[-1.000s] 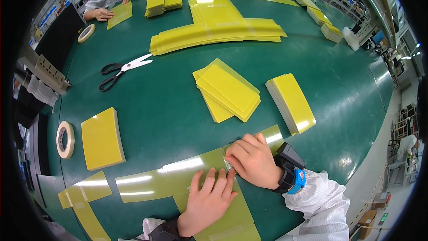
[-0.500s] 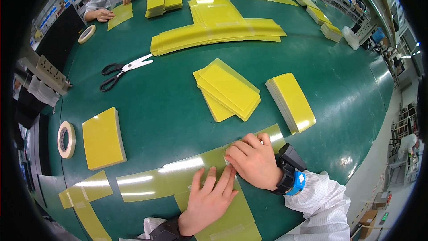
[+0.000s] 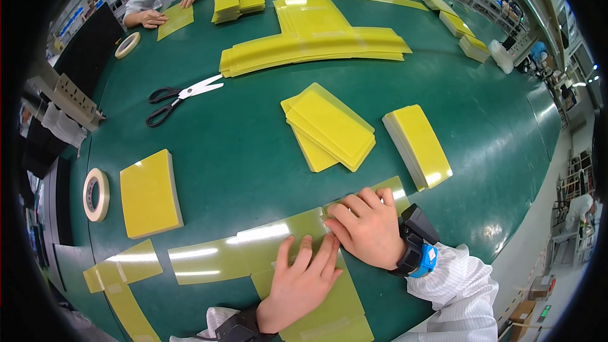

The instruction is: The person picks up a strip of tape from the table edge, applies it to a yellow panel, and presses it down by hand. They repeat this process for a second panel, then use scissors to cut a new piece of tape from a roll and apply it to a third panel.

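Thin translucent yellow sheets (image 3: pixel 209 263) lie edge to edge in front of me, with a strip running right under my right hand and a panel (image 3: pixel 339 307) coming toward me. My left hand (image 3: pixel 301 288) rests flat on them, fingers stretched, holding nothing. My right hand (image 3: pixel 370 231) is curled, its fingertips pressed at the seam (image 3: pixel 324 220) between the middle sheet and the right strip. Whatever is under those fingertips, perhaps tape, is hidden. At the lower left lies another joined T-shaped piece (image 3: pixel 130 307) of yellow sheet.
Yellow sheet stacks stand at left (image 3: pixel 149 193) and right (image 3: pixel 418 145), with a fanned pile (image 3: pixel 329 126) between. Tape roll (image 3: pixel 96 194) and black-handled scissors (image 3: pixel 183 95) lie left. A T-shaped stack (image 3: pixel 313 35) lies beyond. Across the table a person's hand (image 3: pixel 152 19) holds a sheet.
The whole view has shifted slightly, so things sit a little to the right. Both hands stay at the seam; the left fingers have spread slightly.
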